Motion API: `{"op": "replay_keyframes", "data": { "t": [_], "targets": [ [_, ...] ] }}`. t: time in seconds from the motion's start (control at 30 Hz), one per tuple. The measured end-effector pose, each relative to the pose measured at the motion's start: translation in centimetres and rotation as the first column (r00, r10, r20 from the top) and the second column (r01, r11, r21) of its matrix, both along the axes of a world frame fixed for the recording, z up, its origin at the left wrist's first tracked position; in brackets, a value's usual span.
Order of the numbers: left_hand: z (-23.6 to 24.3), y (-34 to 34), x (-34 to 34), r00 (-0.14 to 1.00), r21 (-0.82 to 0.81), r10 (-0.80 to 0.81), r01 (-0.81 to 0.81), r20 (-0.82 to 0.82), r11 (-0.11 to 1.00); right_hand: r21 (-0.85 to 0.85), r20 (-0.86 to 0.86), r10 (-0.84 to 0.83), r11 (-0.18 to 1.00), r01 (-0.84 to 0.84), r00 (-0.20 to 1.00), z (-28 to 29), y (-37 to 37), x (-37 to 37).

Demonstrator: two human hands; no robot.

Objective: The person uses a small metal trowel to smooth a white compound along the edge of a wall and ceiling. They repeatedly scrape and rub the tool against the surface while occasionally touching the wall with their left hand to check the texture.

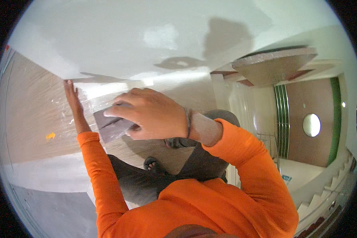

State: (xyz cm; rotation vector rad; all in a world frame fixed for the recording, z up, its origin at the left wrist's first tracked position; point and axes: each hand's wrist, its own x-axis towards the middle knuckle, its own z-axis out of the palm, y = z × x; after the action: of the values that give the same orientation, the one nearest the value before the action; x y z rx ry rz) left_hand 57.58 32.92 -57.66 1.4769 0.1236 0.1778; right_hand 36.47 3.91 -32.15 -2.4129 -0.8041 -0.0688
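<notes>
My right hand point(154, 111) is closed on a flat grey rectangular sheet point(111, 131) with a dark line across it. The frame does not show whether it is sandpaper or a thin putty blade. The hand hangs in front of the low part of a pale wall point(119, 43), which has whiter patches point(161, 36) on it. Further left, my left hand point(73, 101) is stretched out flat, its fingertips at the wall's bottom left corner. It holds nothing that I can see. A dark band circles my right wrist.
My bent knees and a sandalled foot point(150, 163) are close below my hands. The brown floor point(31, 107) has white smears and a yellow spot point(50, 136). A ledge point(273, 63) juts out at the upper right. Stairs point(325, 190) and a railing point(282, 119) lie further right.
</notes>
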Motion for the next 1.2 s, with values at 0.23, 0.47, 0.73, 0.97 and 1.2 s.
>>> {"op": "replay_keyframes", "data": {
  "t": [0.23, 0.47, 0.73, 0.97, 1.2],
  "targets": [
    [2.5, -1.1, -1.1, 1.0, 0.022, -0.016, 0.017, -0.023, 1.0, 0.017, -0.014, 0.027, 0.999, -0.026, 1.0, -0.1, 0.6, 0.3],
    [2.0, -0.9, -0.7, 1.0, 0.106, -0.013, 0.013, 0.001, 0.994, -0.03, -0.039, -0.008, 1.0, 0.007, 0.999, 0.5, 0.4, -0.1],
    [1.1, -0.9, -0.8, 0.994, 0.047, -0.058, 0.063, -0.094, 0.997, -0.001, -0.011, -0.006, 1.0, 0.006, 1.0, 0.5, -0.1, -0.2],
    [0.3, -0.4, -0.4, 0.986, 0.186, -0.022, 0.053, -0.166, 0.981, 0.082, 0.059, -0.075, 0.994, 0.07, 0.995, 1.5, -0.2, 0.7],
    [5.7, -4.7, -1.0, 0.915, 0.447, 0.138, -0.312, 0.38, 0.838, 0.62, 0.457, -0.753, 0.652, 0.437, 0.474, 1.8, -11.8, 5.4]
  ]
}}
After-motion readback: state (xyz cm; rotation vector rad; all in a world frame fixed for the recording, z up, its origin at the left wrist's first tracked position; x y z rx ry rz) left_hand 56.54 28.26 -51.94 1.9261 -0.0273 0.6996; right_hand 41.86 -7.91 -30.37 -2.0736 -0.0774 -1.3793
